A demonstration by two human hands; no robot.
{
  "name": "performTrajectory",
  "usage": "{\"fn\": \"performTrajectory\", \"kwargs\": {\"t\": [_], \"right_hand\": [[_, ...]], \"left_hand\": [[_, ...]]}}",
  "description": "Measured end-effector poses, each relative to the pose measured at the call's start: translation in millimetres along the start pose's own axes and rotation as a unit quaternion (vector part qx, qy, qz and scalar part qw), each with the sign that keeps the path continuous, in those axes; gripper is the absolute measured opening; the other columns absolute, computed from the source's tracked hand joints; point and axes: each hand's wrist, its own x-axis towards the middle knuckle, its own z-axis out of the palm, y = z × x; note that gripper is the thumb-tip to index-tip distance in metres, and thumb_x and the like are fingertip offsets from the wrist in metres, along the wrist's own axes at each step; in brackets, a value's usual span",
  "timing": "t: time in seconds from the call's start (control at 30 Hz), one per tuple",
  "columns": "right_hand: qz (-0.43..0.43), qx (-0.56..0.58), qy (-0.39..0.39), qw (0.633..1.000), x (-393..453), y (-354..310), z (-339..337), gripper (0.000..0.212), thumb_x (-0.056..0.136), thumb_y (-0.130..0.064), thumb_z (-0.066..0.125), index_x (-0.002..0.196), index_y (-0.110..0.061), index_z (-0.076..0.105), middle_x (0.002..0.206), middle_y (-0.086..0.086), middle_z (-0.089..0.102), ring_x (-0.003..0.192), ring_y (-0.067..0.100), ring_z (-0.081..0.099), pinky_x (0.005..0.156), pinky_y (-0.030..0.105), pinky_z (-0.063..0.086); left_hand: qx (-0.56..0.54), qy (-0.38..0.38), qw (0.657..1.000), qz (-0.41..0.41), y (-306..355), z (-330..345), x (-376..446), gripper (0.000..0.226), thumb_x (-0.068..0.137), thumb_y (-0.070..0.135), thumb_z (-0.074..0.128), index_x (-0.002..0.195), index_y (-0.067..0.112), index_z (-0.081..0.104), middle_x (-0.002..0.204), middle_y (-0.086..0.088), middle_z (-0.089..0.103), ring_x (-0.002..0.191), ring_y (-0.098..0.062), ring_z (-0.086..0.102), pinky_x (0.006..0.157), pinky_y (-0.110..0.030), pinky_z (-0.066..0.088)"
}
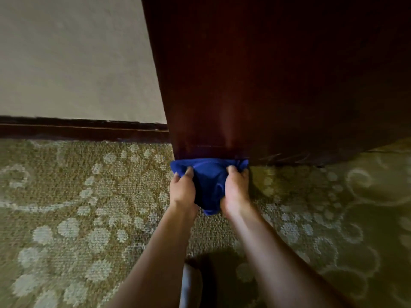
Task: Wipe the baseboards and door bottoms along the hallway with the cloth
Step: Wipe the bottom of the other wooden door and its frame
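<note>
The step in hand was judged to be the wiping of a door bottom. One bright blue soft cloth [209,174], bunched, lay at the centre of the frame, its upper edge pressed against the lower edge of the one dark reddish-brown wooden door [266,85] that filled the upper right of the frame. The left hand [182,190] pinched the cloth's left corner between thumb and curled fingers; the right hand [236,192] gripped its right side likewise, fingers curled into the fabric. The cloth's loose tail hung down between the two wrists.

One dark brown wooden baseboard [84,131] ran along the foot of the pale textured wall [77,63] at middle left, meeting the door's edge; the cloth was beside it but apart from it. One olive carpet with a pale floral pattern [89,207] covered the floor.

The next move probably called for drawing the cloth sideways along the door's bottom edge under steady pressure from both hands (the stretch toward the right of the frame appeared unreached), then carrying on to the baseboard at left. A pale shape at bottom centre could not be identified.

Count: two hands, one cloth, one door, one baseboard run.
</note>
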Motion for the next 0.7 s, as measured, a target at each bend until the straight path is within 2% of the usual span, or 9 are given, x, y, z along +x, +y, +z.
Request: {"fn": "performTrajectory", "kwargs": {"t": [0.07, 0.17, 0.2, 0.27, 0.33, 0.43, 0.5, 0.6, 0.7], "right_hand": [[0.009, -0.025, -0.026, 0.999, 4, 3, 4, 0.054, 0.100, -0.012, 0.040, 0.151, -0.022, 0.025, 0.144, 0.011, 0.045, 0.125, 0.034, 0.053, 0.104, 0.052, 0.044], [0.032, 0.014, -0.025, 0.999, -4, -3, 10, 0.051, 0.088, -0.009, 0.051, 0.138, -0.012, 0.045, 0.130, 0.017, 0.058, 0.114, 0.036, 0.060, 0.094, 0.045, 0.051], [0.026, 0.042, -0.012, 0.999, -11, -11, 10, 0.055, 0.077, -0.015, 0.058, 0.131, -0.008, 0.052, 0.124, 0.018, 0.062, 0.110, 0.037, 0.063, 0.087, 0.042, 0.052], [0.012, 0.115, 0.003, 0.993, -20, -27, 13, 0.070, 0.051, -0.029, 0.060, 0.119, -0.010, 0.060, 0.114, 0.015, 0.068, 0.102, 0.037, 0.067, 0.081, 0.042, 0.053], [-0.010, 0.151, -0.002, 0.988, -32, -50, 19, 0.069, 0.045, -0.036, 0.057, 0.113, -0.021, 0.058, 0.119, 0.010, 0.067, 0.101, 0.036, 0.067, 0.082, 0.044, 0.053], [-0.067, 0.162, -0.012, 0.985, -45, -64, 21, 0.051, 0.070, -0.028, 0.057, 0.119, -0.031, 0.045, 0.122, 0.005, 0.056, 0.102, 0.027, 0.060, 0.091, 0.044, 0.050], [-0.060, 0.134, -0.006, 0.989, -37, -53, 11, 0.045, 0.093, -0.012, 0.044, 0.136, -0.022, 0.042, 0.125, 0.008, 0.056, 0.101, 0.027, 0.062, 0.089, 0.039, 0.052], [0.015, 0.066, 0.007, 0.998, -8, -31, -8, 0.046, 0.098, -0.007, 0.041, 0.143, -0.016, 0.035, 0.133, 0.011, 0.053, 0.114, 0.033, 0.059, 0.096, 0.043, 0.049], [0.020, 0.031, -0.010, 0.999, 10, -27, -10, 0.046, 0.099, -0.006, 0.041, 0.143, -0.016, 0.036, 0.130, 0.010, 0.052, 0.118, 0.033, 0.056, 0.095, 0.043, 0.047]], "left_hand": [[-0.004, 0.008, 1.000, 0.002, 3, -2, 10, 0.015, 0.101, 0.015, 0.046, 0.105, 0.015, 0.061, 0.110, -0.009, 0.066, 0.107, -0.030, 0.064, 0.094, -0.041, 0.052], [-0.036, 0.045, 0.998, -0.009, 9, 0, 3, 0.028, 0.099, 0.017, 0.049, 0.125, 0.009, 0.055, 0.122, -0.011, 0.063, 0.111, -0.029, 0.061, 0.100, -0.044, 0.049], [-0.044, 0.052, 0.998, 0.009, 15, 3, -9, 0.028, 0.097, 0.018, 0.052, 0.122, 0.008, 0.058, 0.120, -0.013, 0.065, 0.110, -0.029, 0.062, 0.099, -0.044, 0.050], [-0.062, 0.045, 0.994, 0.082, 31, 12, -41, 0.013, 0.094, 0.019, 0.054, 0.096, 0.014, 0.066, 0.096, -0.006, 0.069, 0.094, -0.022, 0.065, 0.087, -0.037, 0.053], [-0.067, 0.014, 0.985, 0.160, 46, 19, -68, 0.018, 0.095, 0.018, 0.054, 0.079, 0.019, 0.062, 0.079, 0.001, 0.064, 0.081, -0.016, 0.062, 0.073, -0.030, 0.050], [-0.087, -0.019, 0.974, 0.208, 51, 23, -73, 0.015, 0.097, 0.021, 0.053, 0.092, 0.021, 0.067, 0.098, -0.008, 0.071, 0.098, -0.024, 0.068, 0.085, -0.038, 0.053], [-0.061, -0.009, 0.988, 0.141, 30, 21, -47, 0.015, 0.098, 0.019, 0.051, 0.100, 0.021, 0.066, 0.109, -0.010, 0.069, 0.107, -0.030, 0.066, 0.091, -0.042, 0.053], [0.005, -0.005, 1.000, -0.020, 5, 19, -15, 0.022, 0.099, 0.016, 0.049, 0.118, 0.010, 0.058, 0.123, -0.015, 0.064, 0.107, -0.031, 0.064, 0.087, -0.040, 0.053], [0.059, 0.000, 0.998, -0.023, 6, 22, 4, 0.015, 0.100, 0.015, 0.047, 0.112, 0.011, 0.054, 0.118, -0.013, 0.062, 0.107, -0.032, 0.061, 0.096, -0.045, 0.050]]}}
